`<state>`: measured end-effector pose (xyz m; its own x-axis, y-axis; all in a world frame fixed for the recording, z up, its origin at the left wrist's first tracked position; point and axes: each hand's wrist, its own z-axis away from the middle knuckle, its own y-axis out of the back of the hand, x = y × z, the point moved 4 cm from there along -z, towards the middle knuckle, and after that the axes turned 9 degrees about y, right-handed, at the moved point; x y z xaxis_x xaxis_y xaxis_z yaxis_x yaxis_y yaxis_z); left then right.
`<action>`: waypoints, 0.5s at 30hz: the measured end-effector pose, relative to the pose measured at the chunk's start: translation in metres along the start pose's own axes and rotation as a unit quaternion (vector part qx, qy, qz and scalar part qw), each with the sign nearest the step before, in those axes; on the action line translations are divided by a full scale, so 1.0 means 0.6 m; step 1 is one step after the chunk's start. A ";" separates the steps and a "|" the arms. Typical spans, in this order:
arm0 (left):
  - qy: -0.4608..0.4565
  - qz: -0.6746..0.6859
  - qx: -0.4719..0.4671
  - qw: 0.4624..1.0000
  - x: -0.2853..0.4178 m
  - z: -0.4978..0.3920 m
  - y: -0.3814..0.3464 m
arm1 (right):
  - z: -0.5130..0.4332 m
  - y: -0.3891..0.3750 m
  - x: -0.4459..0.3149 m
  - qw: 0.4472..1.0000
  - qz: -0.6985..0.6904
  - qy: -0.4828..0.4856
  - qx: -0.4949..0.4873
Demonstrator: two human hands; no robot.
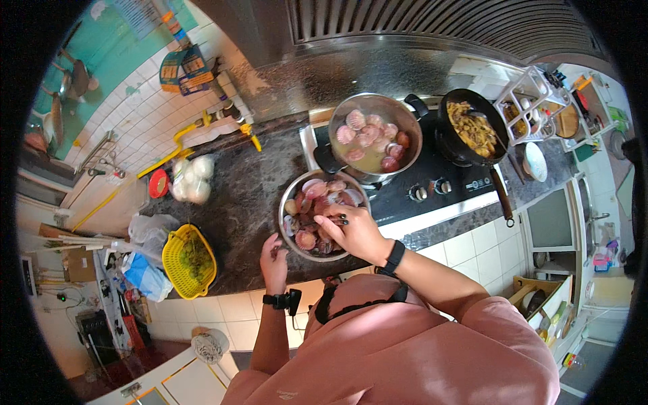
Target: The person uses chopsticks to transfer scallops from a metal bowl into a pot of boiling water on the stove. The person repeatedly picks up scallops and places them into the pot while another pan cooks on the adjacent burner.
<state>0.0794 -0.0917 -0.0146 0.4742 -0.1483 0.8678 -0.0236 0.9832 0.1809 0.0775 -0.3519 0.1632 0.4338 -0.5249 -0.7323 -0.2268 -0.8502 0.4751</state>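
Note:
A metal bowl (282, 223) heaped with pinkish scallop shells (306, 240) stands at the counter's front edge. Over its right side, my right hand (354, 230) is curled round what look like dark chopsticks (338, 219), whose tips are hidden among the shells. My left hand (274, 263) is beside the bowl's lower left rim, fingers bent; whether it touches the rim or holds anything cannot be made out. Behind the bowl, a two-handled steel pot (416, 136) on the hob contains more scallops (356, 120) in cloudy liquid.
A black frying pan (445, 144) of cooked food stands right of the pot, its handle (501, 196) jutting over the counter edge. On the left are a yellow basket (174, 276) of green grapes, a bag of white eggs (195, 177) and a red lid (158, 184). The range hood (273, 30) hangs above.

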 end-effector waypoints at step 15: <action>0.008 0.072 0.051 0.996 -0.013 0.041 0.011 | -0.107 0.329 0.266 0.892 0.388 -0.155 0.174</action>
<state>0.0539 -0.0869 -0.0089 0.4729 -0.0038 0.8811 -0.1821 0.9780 0.1019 0.1578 -0.6010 0.1713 -0.2213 -0.9007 -0.3738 -0.6349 -0.1578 0.7563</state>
